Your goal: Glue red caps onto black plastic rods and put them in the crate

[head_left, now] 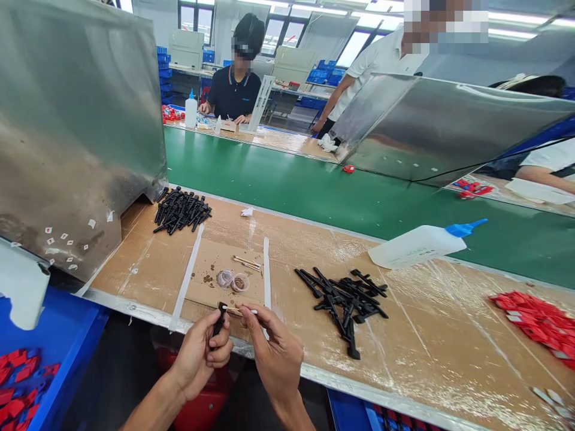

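My left hand grips a black plastic part with a wider head, held upright at the table's front edge. Pinched in my right hand is a cotton swab, one tip at or very near the part's head; I cannot tell if they touch. Just beyond my hands, a cardboard sheet carries a small round cup of brown stuff, a clear lid-like piece and a few more swabs. Brown spots mark the cardboard.
Black parts lie in a left pile and a right pile. A white bottle with blue nozzle lies near the green conveyor belt. Red parts are at right. A metal panel stands left above a blue bin. Other people work beyond.
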The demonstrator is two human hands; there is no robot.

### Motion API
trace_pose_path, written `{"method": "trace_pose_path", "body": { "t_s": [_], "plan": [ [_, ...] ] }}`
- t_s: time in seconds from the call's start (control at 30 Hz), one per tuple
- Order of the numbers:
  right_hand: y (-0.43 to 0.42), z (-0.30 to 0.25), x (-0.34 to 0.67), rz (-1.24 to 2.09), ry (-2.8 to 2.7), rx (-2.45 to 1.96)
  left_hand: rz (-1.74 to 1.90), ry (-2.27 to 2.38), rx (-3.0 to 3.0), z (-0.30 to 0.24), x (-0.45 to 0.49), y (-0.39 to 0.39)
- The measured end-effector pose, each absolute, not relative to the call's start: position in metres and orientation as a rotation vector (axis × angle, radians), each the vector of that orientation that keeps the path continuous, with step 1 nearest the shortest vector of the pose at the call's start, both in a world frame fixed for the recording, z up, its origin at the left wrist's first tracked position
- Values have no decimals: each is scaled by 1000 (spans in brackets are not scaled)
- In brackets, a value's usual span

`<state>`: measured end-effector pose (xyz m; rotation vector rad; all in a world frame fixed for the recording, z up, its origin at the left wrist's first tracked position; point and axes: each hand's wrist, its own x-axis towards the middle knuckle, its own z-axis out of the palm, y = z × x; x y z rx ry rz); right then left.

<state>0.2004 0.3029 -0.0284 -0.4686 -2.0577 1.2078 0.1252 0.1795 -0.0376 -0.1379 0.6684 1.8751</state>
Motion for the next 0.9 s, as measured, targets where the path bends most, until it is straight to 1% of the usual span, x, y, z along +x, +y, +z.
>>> {"method": "trace_pose_path", "body": {
  "t_s": [0.1,0.2,0.37,0.5,0.53,0.57,0.6,0.67,0.73,0.83,0.9],
  "plan": [
    [310,-29,198,1344,-1925,-635,1876,652,-142,-38,125,179],
    [323,-30,186,1372,-1841,-754,1881,641,-135,-39,125,177],
    [343,-34,164,1262,-1970,-713,1896,631,-105,-36,128,176],
    [336,-29,176,1104,-1955,-783,1888,610,-102,-30,131,171],
    [331,-26,184,1110,-1943,-804,1874,587,-101,-27,132,169],
    [324,-23,191,1186,-1943,-806,1855,556,-97,-24,133,168],
    [316,-20,198,1334,-1950,-786,1830,515,-90,-21,134,166],
    [300,-18,210,1751,-1960,-686,1775,426,-72,-15,136,161],
    [286,-21,216,2063,-1911,-613,1732,370,-56,-10,140,156],
    [273,-33,222,2275,-1725,-664,1661,424,-24,-8,152,142],
    [269,-43,227,2386,-1561,-744,1647,669,49,-11,158,130]
  ]
}}
